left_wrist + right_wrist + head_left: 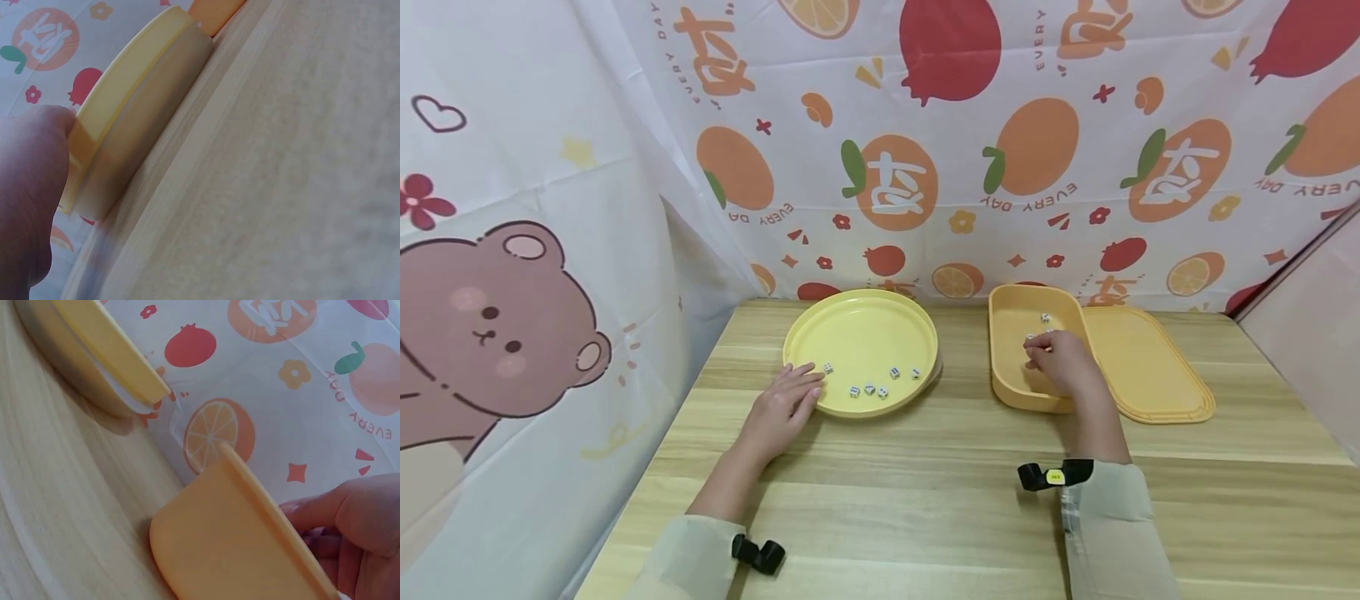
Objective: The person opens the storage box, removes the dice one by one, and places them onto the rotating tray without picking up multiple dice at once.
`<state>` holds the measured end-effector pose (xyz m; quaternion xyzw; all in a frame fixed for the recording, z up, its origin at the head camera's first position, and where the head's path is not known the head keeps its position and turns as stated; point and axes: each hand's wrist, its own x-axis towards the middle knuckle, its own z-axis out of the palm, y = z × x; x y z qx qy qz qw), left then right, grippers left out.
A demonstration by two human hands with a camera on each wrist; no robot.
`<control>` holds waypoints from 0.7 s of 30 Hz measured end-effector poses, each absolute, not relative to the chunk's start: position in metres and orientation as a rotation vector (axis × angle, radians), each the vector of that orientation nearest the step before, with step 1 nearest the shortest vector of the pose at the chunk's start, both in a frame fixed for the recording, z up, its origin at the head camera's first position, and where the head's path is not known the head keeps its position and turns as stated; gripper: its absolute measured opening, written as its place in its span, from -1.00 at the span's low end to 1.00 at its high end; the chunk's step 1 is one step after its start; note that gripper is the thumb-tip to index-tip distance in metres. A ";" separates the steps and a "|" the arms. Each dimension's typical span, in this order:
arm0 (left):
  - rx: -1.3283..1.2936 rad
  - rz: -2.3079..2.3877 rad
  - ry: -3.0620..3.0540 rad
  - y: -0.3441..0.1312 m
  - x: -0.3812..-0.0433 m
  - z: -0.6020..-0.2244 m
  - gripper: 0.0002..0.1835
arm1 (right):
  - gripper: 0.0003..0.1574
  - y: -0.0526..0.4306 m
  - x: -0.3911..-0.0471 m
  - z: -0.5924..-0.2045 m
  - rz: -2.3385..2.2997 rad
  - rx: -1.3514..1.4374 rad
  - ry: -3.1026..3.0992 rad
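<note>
My left hand (780, 412) rests on the near left rim of a round yellow tray (857, 333), fingers loosely extended beside a white die (828, 367). Several more small white dice (869, 389) lie near the tray's front side. In the left wrist view, part of the left hand (31, 187) touches the tray's edge. My right hand (1063, 362) reaches into an orange rectangular box (1000, 367) with its fingers bent. A die (1045, 317) lies inside, and others show by the fingertips; whether the fingers pinch one is hidden. The box wall partly covers the right hand (356, 531) in the right wrist view.
An orange lid (1150, 362) lies flat on the wooden table (887, 500), against the box's right side. A fruit-print cloth (970, 167) hangs behind the table, and a bear-print cloth (535, 317) hangs at the left. The tray and box stand apart near the back edge.
</note>
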<state>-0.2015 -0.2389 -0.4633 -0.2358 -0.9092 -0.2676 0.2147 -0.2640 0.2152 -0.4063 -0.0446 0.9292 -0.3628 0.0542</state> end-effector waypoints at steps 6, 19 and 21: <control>-0.660 -0.745 -2.520 -0.239 -0.202 -0.462 -0.74 | -0.58 0.205 -0.261 -0.396 -1.214 -0.107 2.917; -0.663 -0.745 -2.508 -0.240 -0.201 -0.463 -0.74 | -0.68 0.136 -0.253 -0.403 -1.416 -0.479 2.987; -0.663 -0.745 -2.511 -0.240 -0.201 -0.463 -0.74 | -0.70 0.125 -0.250 -0.404 -1.423 -0.536 2.971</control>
